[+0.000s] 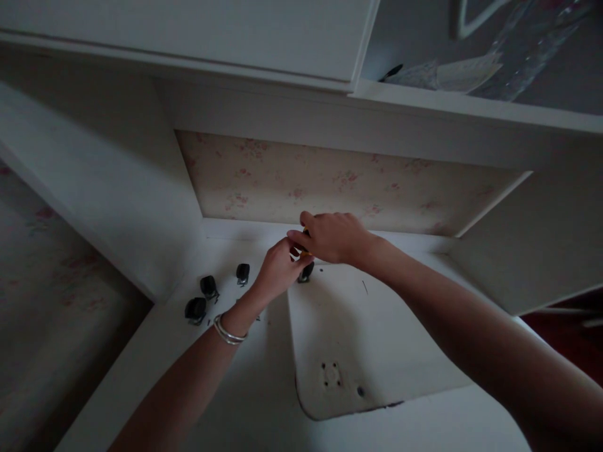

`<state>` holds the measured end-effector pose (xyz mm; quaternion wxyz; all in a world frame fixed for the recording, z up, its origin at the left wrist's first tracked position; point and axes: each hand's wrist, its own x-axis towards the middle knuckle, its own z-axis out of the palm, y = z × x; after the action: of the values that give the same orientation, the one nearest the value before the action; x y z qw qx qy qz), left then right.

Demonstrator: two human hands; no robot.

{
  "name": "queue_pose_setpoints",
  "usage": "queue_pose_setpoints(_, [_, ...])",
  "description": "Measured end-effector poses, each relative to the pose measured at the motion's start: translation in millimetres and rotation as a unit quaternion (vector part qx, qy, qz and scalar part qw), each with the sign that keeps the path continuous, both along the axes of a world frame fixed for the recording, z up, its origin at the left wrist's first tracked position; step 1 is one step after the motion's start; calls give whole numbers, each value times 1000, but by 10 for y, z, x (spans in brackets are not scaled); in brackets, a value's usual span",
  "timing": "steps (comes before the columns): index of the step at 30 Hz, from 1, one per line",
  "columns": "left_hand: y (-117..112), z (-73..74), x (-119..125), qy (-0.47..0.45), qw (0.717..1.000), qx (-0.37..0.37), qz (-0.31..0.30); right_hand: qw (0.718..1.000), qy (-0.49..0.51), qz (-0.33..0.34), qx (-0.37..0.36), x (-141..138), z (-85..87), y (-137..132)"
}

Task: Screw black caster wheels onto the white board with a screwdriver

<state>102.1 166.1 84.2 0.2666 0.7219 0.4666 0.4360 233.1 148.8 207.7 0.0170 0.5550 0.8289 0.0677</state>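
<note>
My right hand (336,237) is closed around a small yellow-and-black screwdriver (306,232), mostly covered by the fingers. Just below it, my left hand (279,269), with silver bangles on the wrist, pinches at the tool's lower part. The tip is hidden. Directly under the hands, a black caster wheel (306,272) stands at the far left corner of a white panel (377,333). At the panel's near left corner, a group of screw holes (331,374) shows.
Left of the panel stand more black casters, one at the back (242,274), one in the middle (208,287) and one nearer (195,310), with small screws around them. A thin dark piece (364,287) lies on the panel. White cabinet boards (188,37) overhang and enclose the space.
</note>
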Motion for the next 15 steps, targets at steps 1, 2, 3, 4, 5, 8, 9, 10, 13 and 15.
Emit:
queue_pose_setpoints(1, [4, 0, -8, -3, 1000, -3, -6, 999, 26, 27, -25, 22, 10, -1])
queue_pose_setpoints(2, [10, -5, -16, -7, 1000, -4, -15, 996, 50, 59, -46, 44, 18, 1])
queue_pose_setpoints(3, [18, -15, -23, -15, 999, -4, -28, 992, 66, 88, -54, 62, 24, 6])
queue_pose_setpoints(4, [26, -29, -29, -24, 999, -3, -44, 991, 69, 107, -49, 73, 25, 12])
queue_pose_setpoints(5, [35, -47, -31, -32, 998, -2, -57, 992, 58, 111, -30, 74, 22, 17])
queue_pose_setpoints(8, [57, -96, -25, -27, 998, -11, -64, 997, -2, 77, 32, 34, -12, 24])
queue_pose_setpoints(9, [65, -107, -23, -20, 998, -17, -58, 997, -8, 66, 41, 18, -26, 22])
queue_pose_setpoints(10, [74, -114, -24, -13, 998, -21, -53, 997, -2, 67, 40, 6, -40, 18])
queue_pose_setpoints(13, [108, -118, -43, -18, 997, -27, -66, 990, 71, 121, -8, 11, -58, 15])
queue_pose_setpoints(15, [126, -116, -62, -49, 993, -30, -99, 984, 91, 147, -29, 31, -52, 21])
